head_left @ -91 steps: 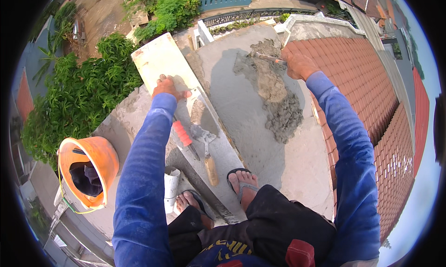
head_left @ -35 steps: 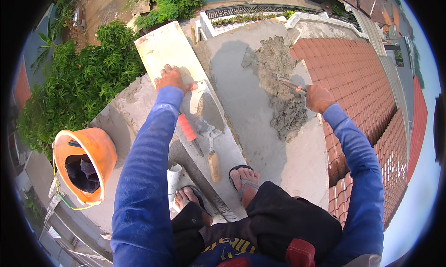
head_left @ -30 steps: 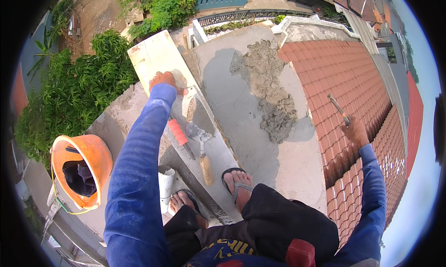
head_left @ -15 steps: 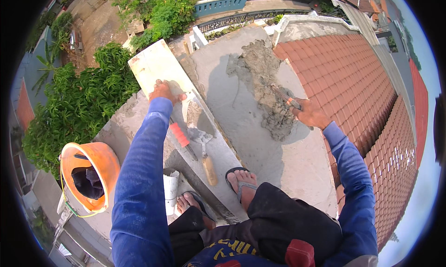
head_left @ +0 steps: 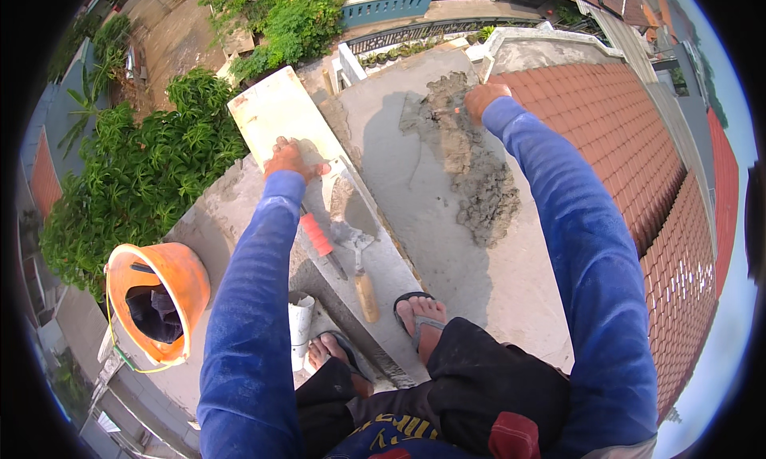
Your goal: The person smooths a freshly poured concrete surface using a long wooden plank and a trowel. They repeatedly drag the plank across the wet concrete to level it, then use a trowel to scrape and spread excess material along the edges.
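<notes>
A: So, left hand — where's it at?

B: Out front on the pale board that lies along the ledge. Fingers curled down, palm pressing the board's near end. Not pinching anything I can make out.

A: And the right?

B: Right hand is stretched far fwd, at the top end of the mortar. Fingers closed round smth thin w/ a reddish bit poking left toward the mortar. Prob a tool handle, but too small to say which.

A: Mortar's where exactly?

B: Grey, rough strip heaped on the slab, running from the right hand back toward the person. Sits between the ledge and the roof tiles, nearer the tiles.

A: Anything else on the ledge?

B: Two tools just behind the left hand. Trowel w/ wooden handle, blade smeared w/ mortar, handle pointing at the feet. Beside it, to the left, a 2nd tool w/ red grip. Neither is touched.

A: Feet?

B: Sandals. Right foot on the slab by the ledge, left foot lower, on the other side.

A: Left side?

B: Orange bucket, well apart from both hands, dark stuff inside. Green bushes below.
</notes>
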A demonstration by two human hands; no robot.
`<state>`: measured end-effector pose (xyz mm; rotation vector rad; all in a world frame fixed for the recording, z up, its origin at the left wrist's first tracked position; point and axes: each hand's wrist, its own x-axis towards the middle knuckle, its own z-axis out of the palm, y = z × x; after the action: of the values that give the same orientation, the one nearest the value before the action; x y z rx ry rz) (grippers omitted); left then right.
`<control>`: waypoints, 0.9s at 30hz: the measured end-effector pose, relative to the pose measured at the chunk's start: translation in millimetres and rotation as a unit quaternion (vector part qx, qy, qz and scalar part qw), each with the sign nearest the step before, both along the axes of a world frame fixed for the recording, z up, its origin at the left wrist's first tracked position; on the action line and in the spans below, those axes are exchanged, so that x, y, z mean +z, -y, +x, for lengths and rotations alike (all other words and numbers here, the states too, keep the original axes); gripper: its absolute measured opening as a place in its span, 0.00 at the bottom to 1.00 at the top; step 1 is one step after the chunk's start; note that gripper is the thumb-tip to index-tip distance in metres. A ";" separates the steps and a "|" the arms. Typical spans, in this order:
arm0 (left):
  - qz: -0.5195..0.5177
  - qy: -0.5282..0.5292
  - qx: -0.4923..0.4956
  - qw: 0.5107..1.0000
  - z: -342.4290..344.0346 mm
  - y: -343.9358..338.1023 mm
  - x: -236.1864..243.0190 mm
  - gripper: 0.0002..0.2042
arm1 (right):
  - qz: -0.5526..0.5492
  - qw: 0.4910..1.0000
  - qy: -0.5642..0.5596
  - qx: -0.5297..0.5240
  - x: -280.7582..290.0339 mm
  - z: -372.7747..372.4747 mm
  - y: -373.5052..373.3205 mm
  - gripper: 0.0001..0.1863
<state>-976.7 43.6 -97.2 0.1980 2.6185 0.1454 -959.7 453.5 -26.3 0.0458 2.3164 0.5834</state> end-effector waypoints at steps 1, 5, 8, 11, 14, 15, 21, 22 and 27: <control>-0.005 -0.001 -0.004 1.000 -0.2 -0.3 -0.4 0.53 | -0.002 1.000 0.005 0.004 -0.7 -0.8 3.0 0.17; -0.013 0.006 -0.002 1.000 -0.6 -2.1 0.7 0.52 | 0.081 0.996 -0.014 0.036 -7.1 -3.8 13.0 0.17; -0.002 0.004 -0.001 1.000 0.6 -1.4 4.1 0.52 | 0.067 0.998 -0.002 0.011 -11.2 -2.7 12.4 0.17; 0.000 0.016 0.007 1.000 0.2 -2.4 6.5 0.52 | 0.041 0.999 0.028 0.005 -11.4 0.4 2.4 0.17; 0.005 0.041 0.030 0.999 -1.1 -4.8 7.8 0.53 | -0.028 0.998 0.061 -0.008 -7.8 0.9 -6.2 0.19; 0.004 0.041 0.033 0.999 -1.1 -5.4 8.2 0.52 | -0.026 0.998 0.055 -0.012 -7.3 3.1 -4.3 0.19; -0.003 0.013 0.021 1.000 1.1 -5.1 7.4 0.52 | -0.010 1.000 -0.017 0.012 -6.8 20.6 0.4 0.14; -0.003 0.018 0.026 0.999 0.4 -5.3 7.7 0.52 | -0.010 0.998 -0.052 0.022 -10.5 26.3 -2.0 0.14; -0.008 0.017 0.024 1.000 2.4 -5.5 12.4 0.51 | -0.007 0.995 -0.099 -0.012 -21.8 45.8 -13.8 0.15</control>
<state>-974.3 49.2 -84.9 0.1255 2.5915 0.1433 -913.9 467.4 -48.1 0.1290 2.5083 0.5722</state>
